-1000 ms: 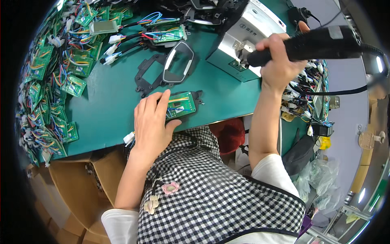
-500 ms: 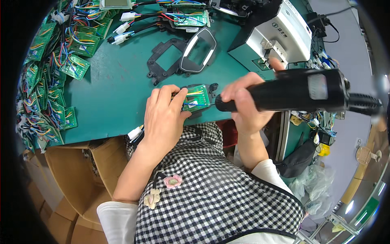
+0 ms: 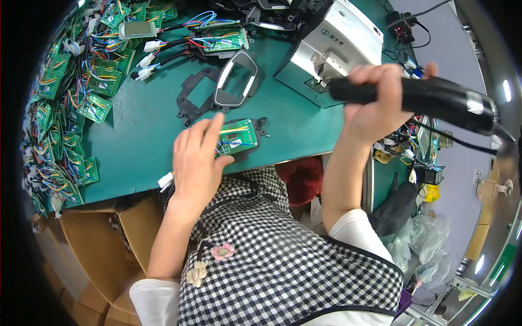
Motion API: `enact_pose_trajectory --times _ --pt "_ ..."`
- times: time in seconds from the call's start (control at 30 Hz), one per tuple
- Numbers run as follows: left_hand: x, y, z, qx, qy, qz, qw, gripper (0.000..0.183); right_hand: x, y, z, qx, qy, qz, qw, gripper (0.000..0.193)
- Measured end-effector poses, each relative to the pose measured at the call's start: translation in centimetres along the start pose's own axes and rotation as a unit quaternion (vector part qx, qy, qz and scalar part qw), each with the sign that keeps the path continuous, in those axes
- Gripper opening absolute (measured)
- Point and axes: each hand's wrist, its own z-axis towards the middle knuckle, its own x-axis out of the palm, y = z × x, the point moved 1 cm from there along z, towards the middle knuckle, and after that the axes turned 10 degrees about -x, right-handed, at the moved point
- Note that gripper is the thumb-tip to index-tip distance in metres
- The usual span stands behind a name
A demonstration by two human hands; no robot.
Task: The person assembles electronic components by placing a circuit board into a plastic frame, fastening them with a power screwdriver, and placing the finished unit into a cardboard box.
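My right hand point(image 3: 378, 98) is wrapped round a black electric screwdriver point(image 3: 435, 98). The front end of the screwdriver is at the face of a silver box-shaped machine point(image 3: 331, 38), probably a screw feeder; its bit cannot be made out. Fingers stretched and thumb apart, my left hand point(image 3: 196, 155) lies at the left side of a green circuit board point(image 3: 242, 137), partly covering its coloured wires. This board sits on a black plastic frame point(image 3: 260, 124). A tiny shiny piece, perhaps a screw, shows just right of the board. White connectors point(image 3: 166, 181) stick out below my left wrist.
A heap of wired green boards point(image 3: 103, 76) covers the left of the green table point(image 3: 136, 146). Beyond my left hand lie an empty black frame point(image 3: 187, 98) and a grey-rimmed bezel point(image 3: 235, 81). Wired assemblies point(image 3: 225, 41) sit farther back. Cardboard boxes point(image 3: 92, 233) stand below the table edge.
My right hand has lifted the screwdriver away from the board and brought it up to the silver machine. My left hand's fingers have straightened beside the board. The whole view has shifted slightly.
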Motion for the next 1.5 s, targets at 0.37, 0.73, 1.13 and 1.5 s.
enact_pose_trajectory --times 0.37,0.73,1.13,1.5 --pt "0.8 1.9 -1.6 -0.036 -0.088 -0.02 0.995 0.043 1.1 -0.2 -1.9 0.094 0.051 -0.018 0.994 0.08" --pt "1.3 1.8 -1.7 -0.035 -0.099 -0.079 0.991 0.036 8.3 -2.0 -9.2 0.218 0.162 0.07 0.96 0.082" --pt "0.9 1.2 -1.4 -0.031 -0.097 -0.075 0.992 0.032 9.6 -3.7 -8.7 0.307 0.353 0.017 0.884 0.057" --pt "1.3 1.8 -1.6 -0.04 -0.084 -0.059 0.994 0.042 9.6 -3.0 -9.4 0.128 0.399 0.033 0.907 0.06"
